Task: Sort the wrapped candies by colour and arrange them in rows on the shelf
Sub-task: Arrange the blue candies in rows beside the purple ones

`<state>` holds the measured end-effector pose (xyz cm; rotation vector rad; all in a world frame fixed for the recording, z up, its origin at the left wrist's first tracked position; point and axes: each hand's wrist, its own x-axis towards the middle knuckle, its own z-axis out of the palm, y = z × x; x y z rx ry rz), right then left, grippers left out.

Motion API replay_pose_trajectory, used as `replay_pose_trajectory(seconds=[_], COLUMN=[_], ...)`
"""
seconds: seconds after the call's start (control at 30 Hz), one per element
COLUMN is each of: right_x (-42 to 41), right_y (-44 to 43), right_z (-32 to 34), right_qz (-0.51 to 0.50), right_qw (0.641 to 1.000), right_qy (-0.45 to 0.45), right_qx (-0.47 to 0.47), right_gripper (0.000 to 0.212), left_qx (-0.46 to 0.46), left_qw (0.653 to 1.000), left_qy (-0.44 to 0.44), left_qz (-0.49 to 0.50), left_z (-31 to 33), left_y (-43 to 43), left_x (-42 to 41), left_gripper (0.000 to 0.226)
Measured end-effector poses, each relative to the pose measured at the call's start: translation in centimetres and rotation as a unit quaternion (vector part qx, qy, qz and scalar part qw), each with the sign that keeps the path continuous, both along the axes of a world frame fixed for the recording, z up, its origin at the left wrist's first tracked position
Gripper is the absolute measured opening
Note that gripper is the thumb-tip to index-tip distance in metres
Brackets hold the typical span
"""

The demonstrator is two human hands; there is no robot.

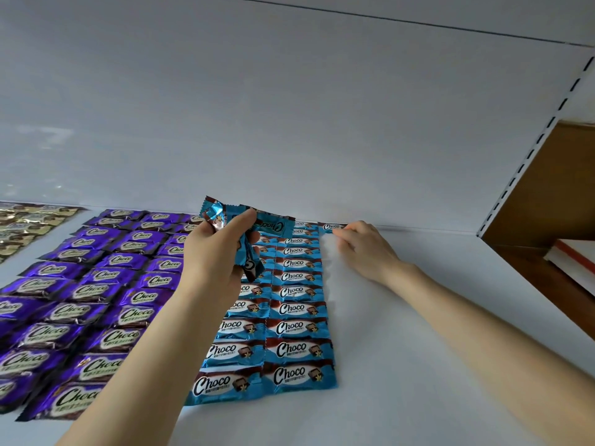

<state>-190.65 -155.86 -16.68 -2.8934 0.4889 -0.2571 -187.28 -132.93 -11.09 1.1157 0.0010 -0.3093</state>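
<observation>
Blue Choco candies [297, 309] lie in two neat columns on the white shelf [418, 317]. Purple candies [96, 284] fill rows to their left, and gold candies [22, 223] sit at the far left. My left hand [215, 252] grips a bunch of blue candies [248, 226] above the blue columns. My right hand [360, 246] rests at the shelf's back, its fingertips touching a single blue candy [331, 226] that lies at the head of a third column against the back wall.
The shelf's white back wall [289, 123] rises behind the candies. A slotted upright [528, 156] bounds the shelf at the right, with a brown wooden surface and a red-and-white object [573, 255] beyond it. Bare shelf lies right of the blue columns.
</observation>
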Motion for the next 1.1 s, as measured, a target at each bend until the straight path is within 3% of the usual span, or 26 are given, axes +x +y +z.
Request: replay_pose_trajectory(seconds=[0.37,0.53,0.6,0.67,0.77,0.9,1.1], right_x=[0.1,-0.2,-0.4,-1.0,-3.1,-4.9,-5.0], right_y=[-0.3,-0.4,-0.1,0.9,4.1,7.2,5.9], right_z=[-0.4,-0.5,0.1,1.9,5.5,6.6,5.8], right_qz=[0.004,0.006,0.018,0.034,0.105,0.169,0.108], right_qw=[1.000,0.997,0.986,0.960,0.893,0.886,0.892], right_qy=[-0.017,-0.078,-0.161,-0.230,-0.205,-0.129,-0.207], right_qx=[-0.002,0.001,0.045,0.158,0.386,0.413,0.387], right_gripper=[0.036,0.037,0.030,0.021,0.012,0.011,0.018], left_qx=[0.002,-0.007,-0.007,-0.007,-0.019,-0.008,0.015], left_qw=[1.000,1.000,1.000,0.999,0.998,0.996,0.995], left_qy=[0.014,0.012,0.002,-0.006,-0.003,-0.017,-0.026], left_qz=[-0.006,-0.017,-0.029,-0.042,-0.056,-0.082,-0.090], left_z=[-0.1,0.4,0.7,0.9,1.1,0.8,0.3], left_y=[0.1,0.0,0.0,-0.1,-0.1,-0.2,-0.4], left_x=[-0.1,-0.9,-1.3,-1.6,-2.1,-2.3,-2.3], left_gripper=[0.011,0.008,0.007,0.006,0.007,0.008,0.005])
